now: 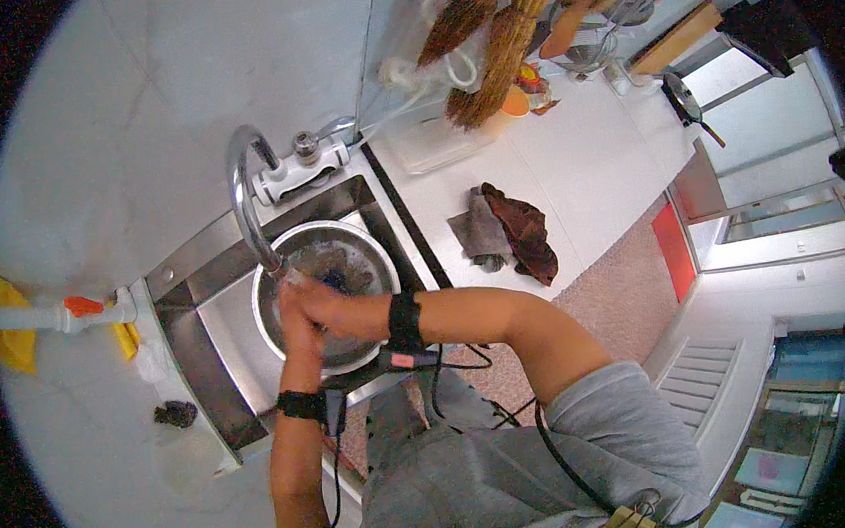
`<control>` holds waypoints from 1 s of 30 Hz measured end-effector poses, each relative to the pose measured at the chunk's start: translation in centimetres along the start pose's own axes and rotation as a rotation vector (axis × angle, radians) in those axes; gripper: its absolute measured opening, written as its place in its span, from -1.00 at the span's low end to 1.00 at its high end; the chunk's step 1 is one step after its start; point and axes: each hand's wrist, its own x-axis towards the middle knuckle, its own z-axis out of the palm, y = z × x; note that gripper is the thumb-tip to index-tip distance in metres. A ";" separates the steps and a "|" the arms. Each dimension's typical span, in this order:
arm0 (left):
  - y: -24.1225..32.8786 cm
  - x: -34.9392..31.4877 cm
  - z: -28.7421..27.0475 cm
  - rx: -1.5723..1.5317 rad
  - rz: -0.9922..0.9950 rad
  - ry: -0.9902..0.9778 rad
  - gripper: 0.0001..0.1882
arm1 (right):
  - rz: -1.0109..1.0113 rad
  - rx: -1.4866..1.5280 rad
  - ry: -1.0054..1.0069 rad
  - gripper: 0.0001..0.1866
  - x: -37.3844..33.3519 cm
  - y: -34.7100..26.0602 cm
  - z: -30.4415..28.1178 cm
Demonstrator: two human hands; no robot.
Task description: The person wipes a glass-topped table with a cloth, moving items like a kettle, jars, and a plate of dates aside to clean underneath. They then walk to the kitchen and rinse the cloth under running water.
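My left hand [297, 318] and my right hand [343, 310] are pressed together under the spout of a curved metal faucet [238, 193]. Both are over a round metal basin [260, 317] that holds cloudy, bubbly water [353, 263]. The basin stands in a stainless steel sink [230, 334]. Motion blur and overlap hide the fingers, so whether they are closed on anything does not show. Each wrist wears a black strap with a cable.
Brown and grey cloths [520, 234] lie on the white counter [590, 157] to the right. Straw brushes [497, 51] hang beyond, near an orange cup [513, 104] and a clear tray [435, 147]. A white pipe with an orange valve handle [83, 305] is left of the sink. Cables [549, 440] trail across my lap.
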 end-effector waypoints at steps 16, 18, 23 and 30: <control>1.8 -1.0 -0.3 -0.014 0.038 0.139 -0.65 | 0.018 -0.113 0.024 -0.72 -2.8 -9.1 -4.0; 1.8 -1.1 -0.3 -0.063 0.062 0.157 -0.63 | 0.144 0.022 0.055 -0.72 -2.5 -8.9 -4.7; 1.1 -0.5 0.5 -0.053 0.186 0.135 -0.75 | 0.325 0.403 0.015 -0.70 -2.2 -6.1 -3.3; -1.4 -1.7 3.6 0.313 0.419 0.137 -0.69 | 0.092 0.054 0.144 -0.72 -0.6 -6.4 -1.3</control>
